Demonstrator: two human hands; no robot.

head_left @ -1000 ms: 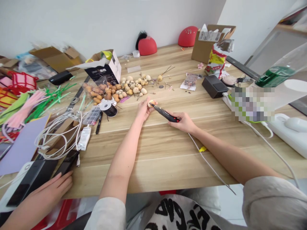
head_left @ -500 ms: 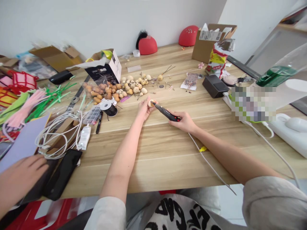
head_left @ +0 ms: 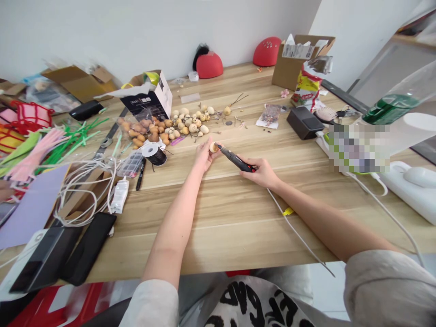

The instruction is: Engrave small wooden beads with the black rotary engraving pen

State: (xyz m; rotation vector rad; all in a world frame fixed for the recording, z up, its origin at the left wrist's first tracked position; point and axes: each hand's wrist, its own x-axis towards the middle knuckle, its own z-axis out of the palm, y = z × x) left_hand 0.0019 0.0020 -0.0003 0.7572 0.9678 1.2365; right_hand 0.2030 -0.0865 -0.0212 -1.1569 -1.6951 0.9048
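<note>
My left hand (head_left: 204,155) pinches a small pale dried gourd (head_left: 213,147) between thumb and fingers, above the wooden table (head_left: 218,227). My right hand (head_left: 260,173) grips a black and red electric engraving pen (head_left: 235,159) like a pencil. Its thin tip meets the gourd's side, and the contact point is too small to see clearly. A white cord (head_left: 296,236) runs across the table near my right forearm. Just beyond my hands lies a heap of small dried gourds (head_left: 190,125), with brown ones in a clear bag (head_left: 145,131).
A black thread spool (head_left: 154,154) and marker (head_left: 141,175) lie left of my hands, beside tangled white cables (head_left: 85,190), pipe cleaners (head_left: 78,136) and black phones (head_left: 88,247). A black box (head_left: 304,122), cardboard boxes (head_left: 293,59) and a white power strip (head_left: 413,190) stand around.
A co-worker's hand has withdrawn from the lower left, uncovering the black phones. My hands, the gourd and the engraving pen stay almost still.
</note>
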